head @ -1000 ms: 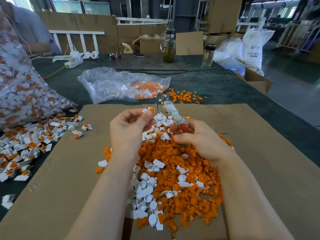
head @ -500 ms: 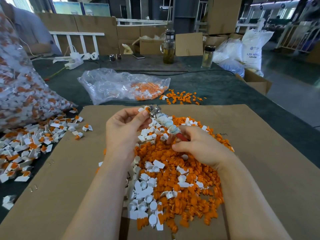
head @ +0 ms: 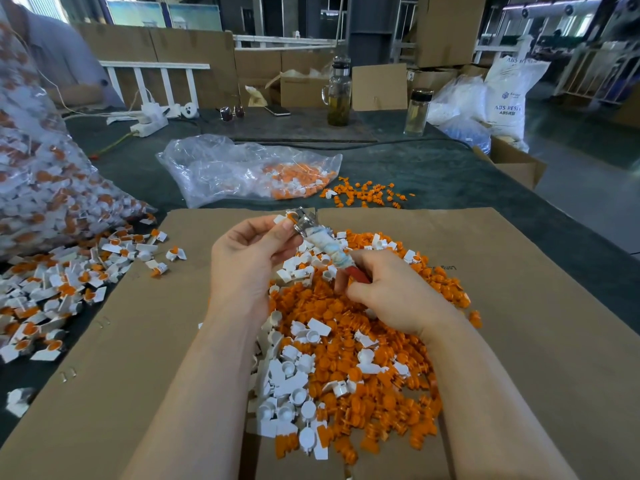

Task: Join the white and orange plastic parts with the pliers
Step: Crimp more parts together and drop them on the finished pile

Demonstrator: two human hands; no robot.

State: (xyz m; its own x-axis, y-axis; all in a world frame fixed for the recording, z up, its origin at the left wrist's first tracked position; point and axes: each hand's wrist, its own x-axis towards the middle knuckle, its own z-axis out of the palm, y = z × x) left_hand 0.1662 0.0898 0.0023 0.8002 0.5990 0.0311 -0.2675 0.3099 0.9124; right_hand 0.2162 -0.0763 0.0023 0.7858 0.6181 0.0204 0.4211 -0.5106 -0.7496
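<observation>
My left hand point(head: 247, 258) pinches a small white part point(head: 281, 218) with an orange piece in it, held up over the cardboard. My right hand point(head: 391, 296) grips the red handles of the pliers point(head: 325, 245), whose shaft is wrapped in pale tape. The metal jaws sit against the part at my left fingertips; whether they clamp it is hidden. Below both hands lies a heap of loose orange parts point(head: 377, 368) mixed with white parts point(head: 291, 396).
A cardboard sheet point(head: 519, 341) covers the table. Joined white-and-orange pieces point(head: 59, 292) spread at the left, beside a full plastic bag point(head: 38, 188). A second clear bag point(head: 249, 169) and scattered orange parts point(head: 367, 194) lie beyond. Two bottles point(head: 338, 95) and boxes stand at the back.
The pliers' head has swung left and down to meet the part in my left hand. Both hands have shifted slightly left over the heap.
</observation>
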